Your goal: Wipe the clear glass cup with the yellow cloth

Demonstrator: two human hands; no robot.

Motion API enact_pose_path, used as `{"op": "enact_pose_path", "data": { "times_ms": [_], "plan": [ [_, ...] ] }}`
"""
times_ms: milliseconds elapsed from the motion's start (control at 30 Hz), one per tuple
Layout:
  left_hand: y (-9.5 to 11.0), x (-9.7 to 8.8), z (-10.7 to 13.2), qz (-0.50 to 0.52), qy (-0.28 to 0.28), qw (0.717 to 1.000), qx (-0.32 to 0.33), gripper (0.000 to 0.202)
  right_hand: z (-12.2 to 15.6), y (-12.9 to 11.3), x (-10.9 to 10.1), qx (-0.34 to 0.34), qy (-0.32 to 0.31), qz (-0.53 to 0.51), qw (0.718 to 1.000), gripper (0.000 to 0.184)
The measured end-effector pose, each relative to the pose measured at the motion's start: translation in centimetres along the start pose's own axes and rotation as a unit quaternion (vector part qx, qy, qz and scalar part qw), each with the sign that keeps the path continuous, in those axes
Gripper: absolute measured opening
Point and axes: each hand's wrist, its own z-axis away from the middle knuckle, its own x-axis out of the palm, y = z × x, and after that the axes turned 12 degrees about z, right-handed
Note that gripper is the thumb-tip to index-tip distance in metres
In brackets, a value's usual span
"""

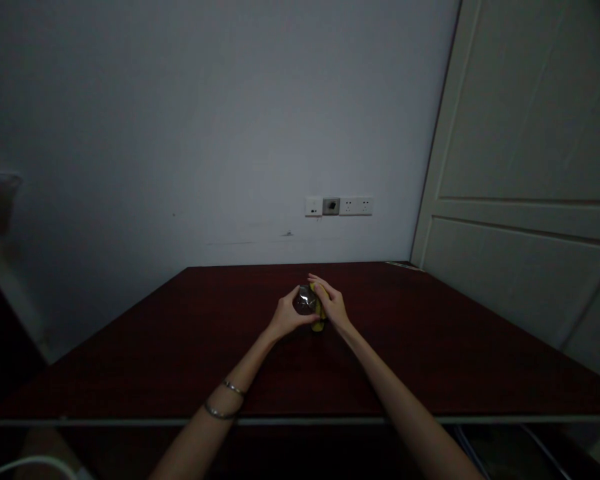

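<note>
Reaching out over the dark red table point(170, 340), both arms come in from the near edge and meet around a shiny, see-through glass point(305, 301), which sits at the middle of the tabletop from side to side. Taking the glass as the centre of a clock with twelve toward the wall point(220, 133), the left forearm point(250, 365) enters from seven and the right forearm point(387, 383) from five. The left hand point(285, 317) curls around the glass at eight o'clock, one digit along the far side and another stretched past the near side, grasping it. The right hand point(334, 308) lies at three o'clock, fingers bent over a yellow cloth point(318, 327) that it presses against the glass; the cloth's lower end shows at five. The scene is dim and the hands cover much of both, so the glass may be a cup or a jar.

Two bracelets point(219, 412) circle the left forearm. Wall sockets point(356, 206) show at one o'clock, a pale panelled door point(525, 113) fills two, and a white cable point(35, 459) bends at eight, below the table edge.
</note>
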Motion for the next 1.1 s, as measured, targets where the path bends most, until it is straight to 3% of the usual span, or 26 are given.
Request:
{"op": "enact_pose_path", "data": {
  "times_ms": [167,267,400,467,767,1033,1100],
  "plan": [
    [-0.4,0.1,0.2,-0.027,0.002,0.999,0.020,0.075,-0.2,0.3,0.0,0.024,-0.006,0.004,1.000,0.031],
    [-1.0,0.1,0.2,-0.036,-0.002,0.999,0.022,0.069,0.4,-0.4,0.1,-0.044,-0.007,0.068,0.997,0.027],
    [-1.8,0.2,0.1,-0.030,0.016,0.999,0.021,0.069,1.3,-1.7,0.1,-0.166,-0.068,0.170,0.969,0.023],
    [-2.2,0.2,0.1,-0.034,0.019,0.999,0.028,0.071,1.3,-1.9,0.0,-0.188,-0.080,0.195,0.959,0.023],
    [-2.4,0.5,0.4,-0.092,-0.015,0.994,0.052,0.089,-0.7,0.1,0.2,-0.063,-0.043,0.156,0.985,0.024],
    [-2.6,0.6,-0.1,-0.054,-0.005,0.999,0.010,0.050,0.8,-1.8,-0.2,-0.225,-0.124,0.251,0.933,0.022],
    [-2.6,0.6,-0.2,-0.052,0.003,0.999,-0.015,0.045,0.8,-1.8,-0.2,-0.238,-0.135,0.247,0.930,0.022]
  ]
}}
